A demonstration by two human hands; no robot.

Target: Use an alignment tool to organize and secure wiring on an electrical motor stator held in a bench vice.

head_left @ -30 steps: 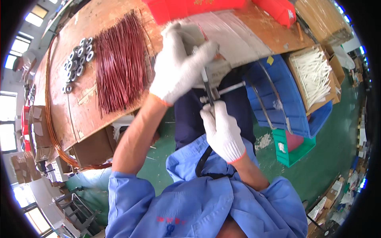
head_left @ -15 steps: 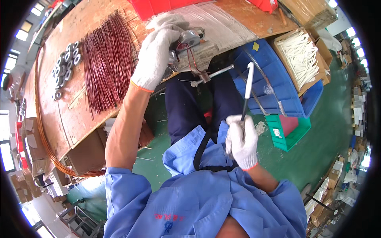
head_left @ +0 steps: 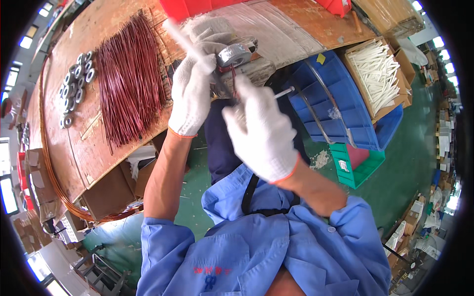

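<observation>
Lying at the far left of the wooden table [head_left: 74, 148], a cluster of grey metal rings [head_left: 75, 84] sits just beside a broad bundle of dark red wires [head_left: 129, 84] fanned across the boards. Below the table's near edge, brown cardboard boxes [head_left: 116, 190] stand on the green floor [head_left: 197, 202].

Toward the middle, the left hand [head_left: 192, 96], in a white knit glove, has its grip pressed around a metal ring-shaped part [head_left: 236, 53] wound with reddish wire, held at the table's near edge; a thin pale stick [head_left: 185, 42], blurred, slants up past its fingers. The right hand [head_left: 261, 133], also gloved, is just beside it on the near side, fingers curled toward the part; what its grip pinches I cannot tell, though a slim metal rod [head_left: 285, 92] juts out to its right.

Along the far edge, red plastic bins [head_left: 192, 7] line the table. Further right, a blue plastic crate [head_left: 340, 111] with ribbed walls stands on the floor, a small yellow label [head_left: 321, 58] near its far corner. Beyond it, an open cardboard box [head_left: 402, 61] holds white sticks [head_left: 377, 66]. Below the crate sits a green crate [head_left: 363, 165] with a small white label on its side.
</observation>
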